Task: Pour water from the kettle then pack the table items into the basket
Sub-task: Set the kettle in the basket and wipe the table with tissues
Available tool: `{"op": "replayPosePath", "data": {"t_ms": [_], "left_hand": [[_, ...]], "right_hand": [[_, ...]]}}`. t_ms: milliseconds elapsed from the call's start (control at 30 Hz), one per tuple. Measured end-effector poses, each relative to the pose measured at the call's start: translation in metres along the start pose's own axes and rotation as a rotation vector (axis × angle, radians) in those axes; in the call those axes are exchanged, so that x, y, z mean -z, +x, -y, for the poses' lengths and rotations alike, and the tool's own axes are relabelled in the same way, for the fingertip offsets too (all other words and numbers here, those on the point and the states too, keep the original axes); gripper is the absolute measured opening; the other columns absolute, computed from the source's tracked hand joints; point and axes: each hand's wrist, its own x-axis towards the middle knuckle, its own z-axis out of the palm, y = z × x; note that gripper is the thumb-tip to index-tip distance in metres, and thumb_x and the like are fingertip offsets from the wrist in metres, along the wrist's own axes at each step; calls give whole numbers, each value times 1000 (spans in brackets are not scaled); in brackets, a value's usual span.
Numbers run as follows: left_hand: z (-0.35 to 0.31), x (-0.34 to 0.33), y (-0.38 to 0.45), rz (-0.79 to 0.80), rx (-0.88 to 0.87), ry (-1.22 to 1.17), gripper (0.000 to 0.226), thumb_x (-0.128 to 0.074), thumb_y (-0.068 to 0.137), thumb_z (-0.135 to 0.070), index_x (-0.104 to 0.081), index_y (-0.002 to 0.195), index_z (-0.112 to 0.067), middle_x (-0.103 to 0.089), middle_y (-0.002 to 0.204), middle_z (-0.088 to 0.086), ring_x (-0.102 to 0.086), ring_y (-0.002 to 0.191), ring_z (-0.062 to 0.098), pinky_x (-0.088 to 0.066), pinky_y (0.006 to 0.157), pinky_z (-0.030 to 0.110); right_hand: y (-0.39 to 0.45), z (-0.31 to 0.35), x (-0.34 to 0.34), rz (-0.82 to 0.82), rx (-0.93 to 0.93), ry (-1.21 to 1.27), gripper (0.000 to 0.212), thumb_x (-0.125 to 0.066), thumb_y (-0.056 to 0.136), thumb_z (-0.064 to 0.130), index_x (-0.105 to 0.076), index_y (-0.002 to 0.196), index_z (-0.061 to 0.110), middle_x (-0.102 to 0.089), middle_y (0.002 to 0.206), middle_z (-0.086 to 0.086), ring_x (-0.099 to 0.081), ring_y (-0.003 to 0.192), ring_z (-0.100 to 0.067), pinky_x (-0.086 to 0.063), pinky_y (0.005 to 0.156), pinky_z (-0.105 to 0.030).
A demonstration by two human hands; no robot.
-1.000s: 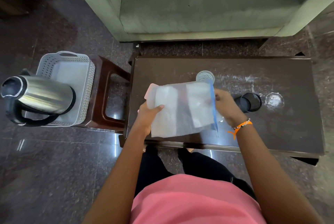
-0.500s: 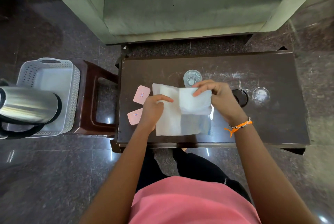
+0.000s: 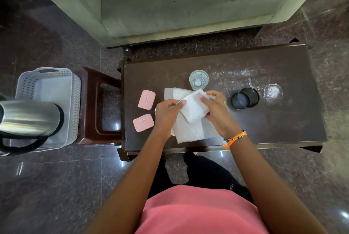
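From the head camera, two pink cases (image 3: 146, 99) (image 3: 143, 122) lie near the table's (image 3: 283, 120) left edge, each with a small label too blurred to read. Both hands, left hand (image 3: 167, 112) and right hand (image 3: 215, 110), pinch a folded white plastic bag (image 3: 190, 114) over the table's front middle. A glass (image 3: 198, 79) stands just behind it; a black cup (image 3: 244, 98) stands right, with bare tabletop beyond. The basket (image 3: 47, 90) sits on a stool (image 3: 102, 105) left of the table, the kettle (image 3: 28, 118) in front of it.

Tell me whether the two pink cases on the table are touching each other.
Apart. The head view shows the upper pink case and the lower pink case separated by a plain strip of dark table between them.
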Motion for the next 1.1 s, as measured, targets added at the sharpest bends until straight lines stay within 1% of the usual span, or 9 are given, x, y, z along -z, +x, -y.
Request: {"op": "replayPosePath", "data": {"t_ms": [100, 167, 267, 367, 467, 533, 633, 900, 1100], "left_hand": [[6, -6, 1, 23, 19, 15, 15, -70, 80, -27, -68, 71, -16, -66, 77, 0, -58, 73, 15, -46, 67, 27], [12, -8, 4, 38, 2, 18, 7, -71, 79, -22, -69, 72, -20, -67, 83, -5, -59, 80, 12, -46, 67, 21], [23, -9, 11, 56, -51, 44, 23, -69, 78, -5, -67, 76, -27, -64, 95, -8, -56, 82, 7, -42, 52, 7], [37, -9, 17, 91, -25, 68, 38, -67, 77, 1, -61, 85, -36, -57, 110, -2, -55, 89, 12, -43, 49, 10], [51, -11, 23, 111, -5, 33, 52, -65, 75, 6, -52, 98, -39, -54, 116, -1, -53, 99, 19, -45, 58, 19], [56, -10, 24, 110, 0, -30, 66, -67, 73, 11, -44, 118, -31, -50, 126, -3, -50, 112, 22, -52, 77, 30], [66, -10, 27, 94, 89, -54, 89, -70, 71, 10, -26, 139, -26, -40, 143, 6, -45, 126, 28, -44, 99, 53], [83, -15, 28, 118, 204, -110, 81, -63, 78, 7, -26, 138, -32, -49, 137, 5, -50, 122, 27, -44, 97, 58], [86, -29, 27, 170, 214, -151, 66, -64, 77, 5, -40, 128, -28, -57, 128, 2, -57, 114, 23, -52, 81, 42]], "right_hand": [[2, -9, 7, -158, 78, -65, 39, -59, 85, -3, -30, 105, 13, -44, 106, -10, -49, 92, -21, -46, 78, -35], [8, -8, 23, -314, 141, -82, 35, -59, 83, -4, -32, 99, 11, -45, 96, -6, -46, 87, -20, -43, 72, -32], [21, -8, 63, -570, 212, -329, 25, -59, 82, 2, -49, 104, 8, -58, 94, -4, -51, 86, -22, -44, 74, -33], [37, -13, 105, -732, 233, -515, 32, -55, 82, 1, -54, 113, 8, -65, 113, -14, -58, 101, -30, -42, 84, -33], [57, -20, 132, -809, 287, -599, 36, -50, 80, -1, -48, 114, 10, -67, 106, -17, -61, 94, -37, -42, 72, -33], [70, -23, 141, -840, 302, -669, 34, -51, 81, 1, -44, 114, 9, -67, 102, -22, -61, 89, -41, -42, 69, -35], [90, -27, 153, -840, 296, -781, 29, -51, 83, 3, -47, 112, 6, -67, 102, -23, -60, 89, -43, -43, 69, -38], [117, -40, 160, -791, 131, -874, 34, -45, 81, -2, -65, 107, 10, -67, 104, -26, -61, 95, -44, -50, 76, -43], [140, -39, 164, -688, -54, -1048, 20, -53, 90, 14, -64, 101, 1, -64, 106, -28, -61, 100, -46, -51, 79, -44]]}}
